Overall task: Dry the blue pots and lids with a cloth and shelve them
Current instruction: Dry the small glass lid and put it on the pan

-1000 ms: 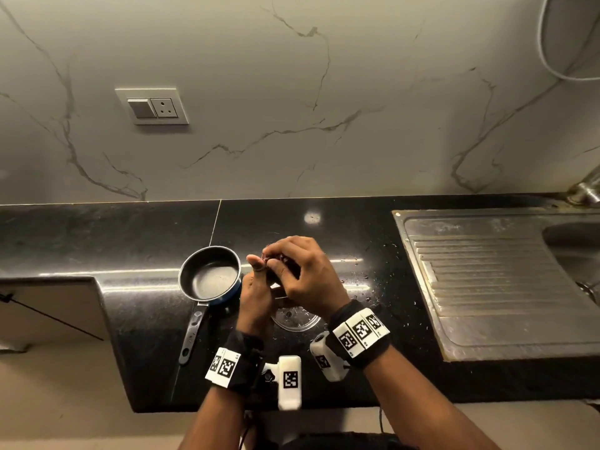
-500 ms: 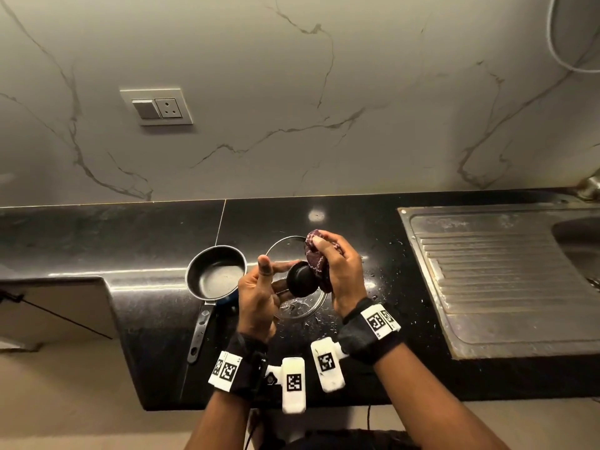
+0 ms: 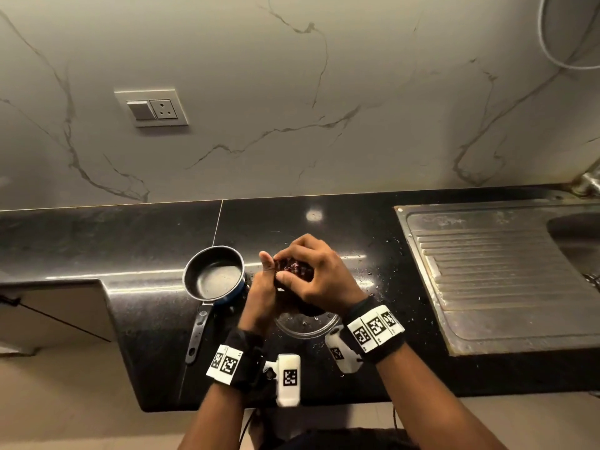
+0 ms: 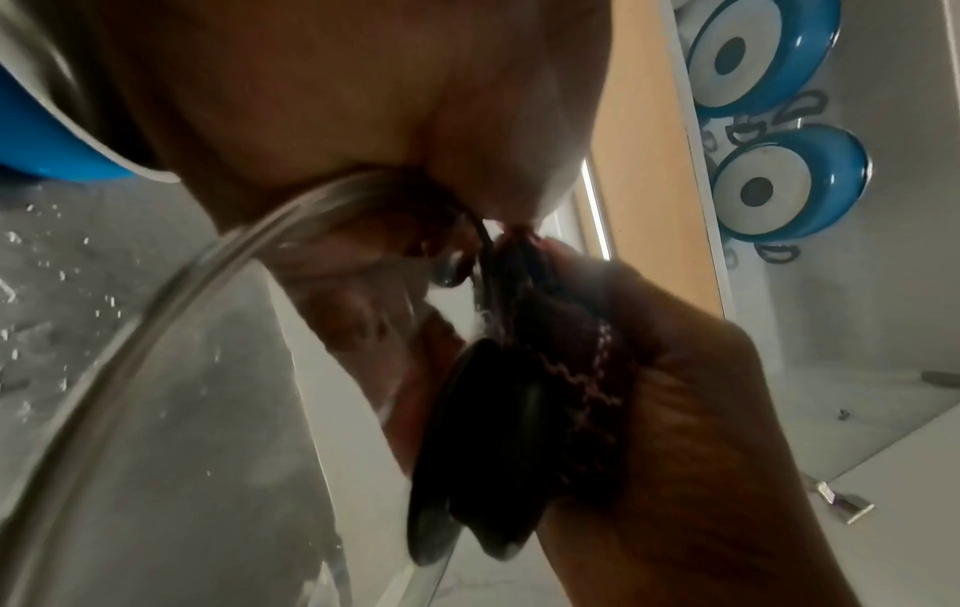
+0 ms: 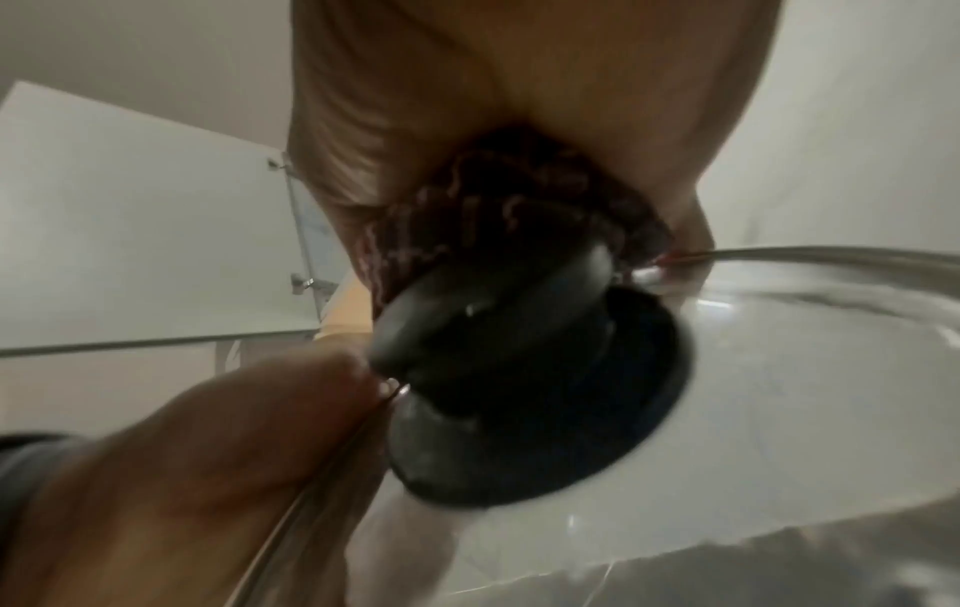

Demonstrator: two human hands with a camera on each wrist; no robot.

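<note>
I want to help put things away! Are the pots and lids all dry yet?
Not yet. Two blue pots already sit on the shelf. Right now the left hand holds the glass lid while the right hand rubs it with the cloth. The small blue pan waits on the wet counter, not shelved.
</note>
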